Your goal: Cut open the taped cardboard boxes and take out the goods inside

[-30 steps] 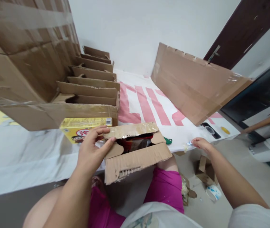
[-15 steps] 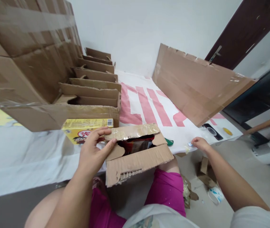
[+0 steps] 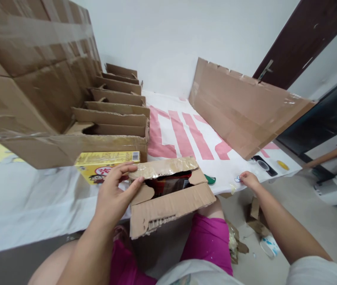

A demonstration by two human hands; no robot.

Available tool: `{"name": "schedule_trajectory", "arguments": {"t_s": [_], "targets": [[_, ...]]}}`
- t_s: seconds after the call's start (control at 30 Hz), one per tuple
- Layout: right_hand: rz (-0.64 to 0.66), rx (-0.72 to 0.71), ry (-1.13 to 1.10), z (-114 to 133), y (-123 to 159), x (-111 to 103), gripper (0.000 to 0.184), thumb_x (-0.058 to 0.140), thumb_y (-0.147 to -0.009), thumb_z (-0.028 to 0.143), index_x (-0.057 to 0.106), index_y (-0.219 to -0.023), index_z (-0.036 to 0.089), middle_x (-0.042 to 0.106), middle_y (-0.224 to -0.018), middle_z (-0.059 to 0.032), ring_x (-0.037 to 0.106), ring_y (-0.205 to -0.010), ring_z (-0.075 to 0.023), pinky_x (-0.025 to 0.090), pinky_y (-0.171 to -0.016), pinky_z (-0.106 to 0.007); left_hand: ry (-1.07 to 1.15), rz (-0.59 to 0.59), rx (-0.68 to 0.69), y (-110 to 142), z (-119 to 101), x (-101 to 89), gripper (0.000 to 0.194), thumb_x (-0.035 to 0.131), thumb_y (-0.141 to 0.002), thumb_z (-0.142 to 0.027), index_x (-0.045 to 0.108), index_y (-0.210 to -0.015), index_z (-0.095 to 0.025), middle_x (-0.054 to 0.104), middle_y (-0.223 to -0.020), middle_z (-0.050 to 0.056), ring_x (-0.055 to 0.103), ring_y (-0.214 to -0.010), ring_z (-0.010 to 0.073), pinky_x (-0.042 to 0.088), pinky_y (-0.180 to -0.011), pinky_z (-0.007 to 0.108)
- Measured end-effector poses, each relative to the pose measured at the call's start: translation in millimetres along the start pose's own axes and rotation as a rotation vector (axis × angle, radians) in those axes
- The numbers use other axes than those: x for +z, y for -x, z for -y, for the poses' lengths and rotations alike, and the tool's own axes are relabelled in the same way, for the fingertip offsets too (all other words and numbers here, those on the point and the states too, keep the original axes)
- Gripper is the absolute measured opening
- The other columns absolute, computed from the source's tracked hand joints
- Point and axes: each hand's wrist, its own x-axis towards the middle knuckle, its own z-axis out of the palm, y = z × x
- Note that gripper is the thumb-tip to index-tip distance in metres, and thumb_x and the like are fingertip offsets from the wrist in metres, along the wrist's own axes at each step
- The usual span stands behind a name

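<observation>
My left hand [image 3: 116, 190] grips the left end of a small cardboard box [image 3: 174, 202], thumb on top. The box sits at the table's front edge with ragged flaps partly open, and something dark and red [image 3: 171, 184] shows inside. Far to the right, my right hand [image 3: 249, 180] has its fingertips pinched together at a small blue-and-white piece [image 3: 237, 179] near the table edge; what that piece is I cannot make out. Behind my left hand stands a yellow printed carton [image 3: 109, 158]. A green object [image 3: 210, 179] lies just right of the box.
A large cardboard structure with several slots [image 3: 112, 118] fills the left of the table. A cardboard panel [image 3: 245, 107] stands upright at the right. A dark tray-like item [image 3: 265, 165] and a yellow piece [image 3: 283, 165] lie near the right end. An opened carton [image 3: 257, 217] is on the floor.
The view has shifted slightly. My left hand keeps its hold on the box, and my right hand stays at the small blue-and-white piece with little movement.
</observation>
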Motion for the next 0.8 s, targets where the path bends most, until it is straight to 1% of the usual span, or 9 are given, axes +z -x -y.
{"name": "schedule_trajectory", "arguments": {"t_s": [0.23,0.4,0.47,0.5,0.6,0.63,0.67,0.73,0.8], "targets": [[0.001,-0.048,-0.033,-2,-1,4,0.034,0.057,-0.091,0.036,0.056,-0.120,0.017,0.058,-0.121,-0.0080,0.060,-0.102,-0.0206,0.053,-0.085,-0.041,-0.016,-0.028,0.009,-1,1,1.7,0.035,0.065,-0.073,-0.049,0.062,-0.096,-0.022,0.062,-0.118,0.007,0.057,-0.111,0.0276,0.048,-0.086,0.038],[-0.052,-0.089,-0.067,4,8,3,0.034,0.057,-0.091,0.035,0.056,-0.120,0.018,0.058,-0.122,-0.0081,0.060,-0.101,-0.0202,0.053,-0.085,-0.041,-0.007,-0.033,0.037,0,5,1.1,0.034,0.065,-0.074,-0.047,0.062,-0.097,-0.022,0.062,-0.118,0.008,0.057,-0.111,0.0278,0.049,-0.086,0.038],[-0.097,-0.135,-0.102,11,14,1,0.031,0.057,-0.091,0.036,0.058,-0.116,0.017,0.061,-0.116,-0.0071,0.062,-0.096,-0.0183,0.053,-0.082,-0.039,-0.012,-0.033,0.051,0,6,0.8,0.033,0.065,-0.075,-0.046,0.062,-0.097,-0.022,0.062,-0.117,0.007,0.058,-0.110,0.0273,0.049,-0.085,0.038],[-0.126,-0.170,-0.127,16,17,-1,0.028,0.058,-0.090,0.036,0.061,-0.109,0.016,0.064,-0.108,-0.0062,0.063,-0.090,-0.0173,0.054,-0.079,-0.037,-0.017,-0.034,0.059,0,6,0.8,0.032,0.065,-0.076,-0.045,0.062,-0.098,-0.022,0.062,-0.117,0.007,0.058,-0.110,0.0269,0.049,-0.085,0.037],[-0.218,-0.335,-0.234,40,28,-11,0.027,0.059,-0.085,0.042,0.063,-0.086,0.015,0.065,-0.076,-0.0024,0.061,-0.069,-0.0160,0.052,-0.068,-0.033,-0.034,-0.034,0.094,0,4,1.4,0.029,0.063,-0.078,-0.044,0.062,-0.097,-0.022,0.062,-0.117,0.008,0.058,-0.111,0.0260,0.049,-0.084,0.036],[-0.241,-0.406,-0.276,52,33,-15,0.028,0.059,-0.083,0.044,0.062,-0.082,0.016,0.064,-0.070,-0.0019,0.060,-0.066,-0.0162,0.051,-0.066,-0.033,-0.039,-0.049,0.113,0,2,1.6,0.028,0.062,-0.080,-0.043,0.063,-0.097,-0.022,0.062,-0.117,0.008,0.057,-0.111,0.0257,0.049,-0.084,0.036],[-0.256,-0.479,-0.317,65,40,-20,0.029,0.059,-0.081,0.046,0.061,-0.082,0.017,0.064,-0.069,-0.0019,0.059,-0.065,-0.0165,0.050,-0.066,-0.032,-0.044,-0.078,0.136,0,0,1.7,0.026,0.061,-0.081,-0.042,0.063,-0.098,-0.022,0.061,-0.118,0.008,0.057,-0.112,0.0253,0.049,-0.085,0.036],[-0.263,-0.624,-0.390,97,61,-28,0.031,0.060,-0.080,0.049,0.060,-0.088,0.018,0.065,-0.076,-0.0024,0.059,-0.069,-0.0162,0.049,-0.068,-0.031,-0.049,-0.171,0.188,1,-4,1.5,0.024,0.061,-0.083,-0.039,0.063,-0.098,-0.021,0.060,-0.118,0.009,0.056,-0.111,0.0245,0.048,-0.086,0.036],[-0.239,-0.776,-0.441,131,93,-33,0.030,0.061,-0.080,0.048,0.058,-0.091,0.021,0.065,-0.082,-0.0016,0.060,-0.073,-0.0152,0.049,-0.070,-0.030,-0.019,-0.262,0.237,3,-9,0.6,0.020,0.061,-0.084,-0.035,0.063,-0.097,-0.020,0.062,-0.110,0.008,0.057,-0.106,0.0229,0.047,-0.087,0.036]]}}
